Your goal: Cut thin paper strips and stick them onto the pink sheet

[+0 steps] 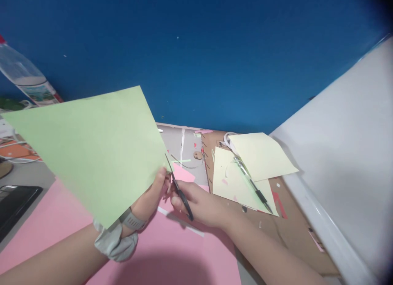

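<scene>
Green sheet (98, 154) held up, scissors (184, 201) at its four-o'clock corner

Raised at ten o'clock from the hands, the sheet is pinched near that corner by the fingers of the left hand (152, 196); those of the right hand (202, 203) are closed around the scissors' handles. Cutting seems little advanced: the sheet looks nearly whole, though whether the blades have bitten is unclear. Pink paper (215, 254) lies beneath, at six o'clock. At two o'clock a pen (254, 187) rests on pale yellow sheets (264, 154) over brown cardboard (294, 227); small scraps (195, 145) on the bench (173, 140) at twelve suggest other cutting done. Farthest, at ten o'clock, a clear bottle (39, 92) appears part full.
</scene>
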Demonstrator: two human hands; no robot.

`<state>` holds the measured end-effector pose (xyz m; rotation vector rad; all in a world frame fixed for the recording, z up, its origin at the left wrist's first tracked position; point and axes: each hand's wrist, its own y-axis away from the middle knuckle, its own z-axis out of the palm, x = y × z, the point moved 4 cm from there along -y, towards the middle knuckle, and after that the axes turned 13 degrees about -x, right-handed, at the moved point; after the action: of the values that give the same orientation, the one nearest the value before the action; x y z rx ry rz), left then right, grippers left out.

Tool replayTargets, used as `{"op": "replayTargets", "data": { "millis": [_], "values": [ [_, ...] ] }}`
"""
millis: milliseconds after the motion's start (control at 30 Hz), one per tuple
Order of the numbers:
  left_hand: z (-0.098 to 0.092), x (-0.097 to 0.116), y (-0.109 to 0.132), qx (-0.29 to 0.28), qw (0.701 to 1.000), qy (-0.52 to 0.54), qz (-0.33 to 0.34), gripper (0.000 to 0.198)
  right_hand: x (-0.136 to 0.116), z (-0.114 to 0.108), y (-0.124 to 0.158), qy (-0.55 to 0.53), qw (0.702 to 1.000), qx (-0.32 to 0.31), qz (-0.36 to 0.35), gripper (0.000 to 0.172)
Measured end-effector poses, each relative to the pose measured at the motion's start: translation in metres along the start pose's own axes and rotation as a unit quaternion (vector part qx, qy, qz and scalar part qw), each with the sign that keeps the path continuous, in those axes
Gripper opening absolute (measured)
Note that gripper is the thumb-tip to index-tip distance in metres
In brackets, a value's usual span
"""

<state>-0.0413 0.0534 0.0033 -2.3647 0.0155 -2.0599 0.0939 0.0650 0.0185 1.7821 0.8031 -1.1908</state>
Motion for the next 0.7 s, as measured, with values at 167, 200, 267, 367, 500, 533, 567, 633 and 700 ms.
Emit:
{"op": "replayTargets", "data": {
  "millis": [167, 200, 267, 367, 500, 533, 567, 633, 700],
  "values": [
    [0.0039, -0.0015, 0.0010, -0.007, 0.999, -0.005, -0.031, 0.052, -0.0008, -0.0042, 0.0040, 0.070, 0.997, 0.028, 0.034, 0.021],
    [0.0042, -0.0016, 0.0009, -0.012, 0.999, -0.008, -0.033, 0.053, -0.0008, -0.0050, 0.0047, 0.085, 0.995, 0.033, 0.041, 0.023],
    [0.0035, -0.0007, 0.0006, -0.013, 0.999, -0.017, -0.031, 0.052, -0.0007, -0.0061, 0.0057, 0.104, 0.993, 0.039, 0.050, 0.024],
    [0.0026, 0.0027, 0.0006, -0.010, 0.999, -0.021, -0.024, 0.049, 0.0003, -0.0063, 0.0055, 0.110, 0.992, 0.041, 0.051, 0.022],
    [0.0047, 0.0061, 0.0002, -0.019, 1.000, -0.023, -0.006, 0.051, 0.0020, -0.0045, 0.0039, 0.097, 0.993, 0.045, 0.046, 0.022],
    [0.0053, 0.0056, 0.0000, -0.021, 1.000, -0.021, -0.006, 0.052, 0.0020, -0.0040, 0.0036, 0.091, 0.994, 0.047, 0.044, 0.022],
    [0.0056, 0.0047, -0.0002, -0.022, 1.000, -0.019, -0.009, 0.053, 0.0018, -0.0037, 0.0033, 0.083, 0.994, 0.048, 0.043, 0.022],
    [0.0048, 0.0028, -0.0005, -0.015, 0.999, -0.024, -0.015, 0.053, 0.0012, -0.0035, 0.0029, 0.055, 0.997, 0.041, 0.037, 0.022],
    [0.0028, 0.0023, -0.0006, -0.002, 0.999, -0.044, -0.018, 0.051, 0.0010, -0.0033, 0.0022, 0.003, 1.000, 0.011, 0.022, 0.024]
  ]
}}
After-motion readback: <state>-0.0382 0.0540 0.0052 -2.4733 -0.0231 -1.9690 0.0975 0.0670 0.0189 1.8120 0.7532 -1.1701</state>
